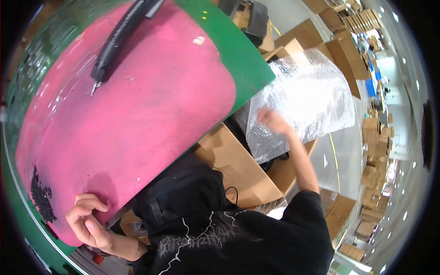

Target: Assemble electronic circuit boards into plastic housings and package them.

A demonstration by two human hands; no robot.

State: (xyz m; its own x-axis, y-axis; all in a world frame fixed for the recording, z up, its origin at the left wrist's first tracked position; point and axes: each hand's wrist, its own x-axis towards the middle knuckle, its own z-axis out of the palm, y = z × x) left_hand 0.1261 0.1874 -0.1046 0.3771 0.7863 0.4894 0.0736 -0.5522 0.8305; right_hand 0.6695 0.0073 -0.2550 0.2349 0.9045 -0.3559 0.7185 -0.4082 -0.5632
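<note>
My left hand [90, 223] is at the near left edge of the pink mat [174, 91], its fingers loosely bent and apart with nothing between them. Close to it lies a pile of small black pieces [42, 197], too small to name. My right hand [273, 122], smeared by motion, is over a silvery bubble wrap sheet [302, 101]; I cannot tell whether its fingers grip the sheet. Under the sheet stands an open cardboard box [240, 167] with dark things inside, mostly hidden. A black power screwdriver [114, 46] with a thin bit is above the mat's far left part.
The mat covers a green tabletop [243, 64]. A black bag or cloth [178, 190] is between my body and the table edge. Open cartons [343, 59] and black cases [256, 23] stand beyond the table. Stacked boxes [373, 174] line the right side along the grey floor [332, 156].
</note>
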